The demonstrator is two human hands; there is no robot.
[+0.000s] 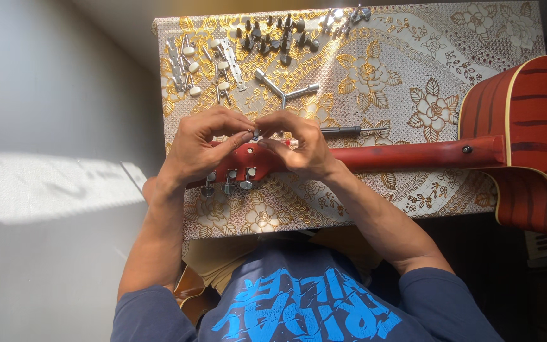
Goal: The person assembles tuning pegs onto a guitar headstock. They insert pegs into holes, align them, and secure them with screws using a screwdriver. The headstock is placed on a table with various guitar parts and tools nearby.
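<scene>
The red guitar (413, 155) lies face down across the patterned table (375, 69), its headstock (248, 163) under both hands. The left hand (201, 145) and right hand (299, 144) pinch a small metal part (256, 134) between narrowed fingertips, steadying it over the headstock; spare tuning pegs (223, 60) lie within reach.

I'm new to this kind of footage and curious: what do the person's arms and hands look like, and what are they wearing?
Both are bare human hands, the left hand and the right hand, with no gloves, rings or watch visible. The forearms are uncovered. Dark navy sleeves are pushed up to about the elbows. They belong to a navy top with large bright blue lettering on the chest. No cables or tools are attached.
</scene>
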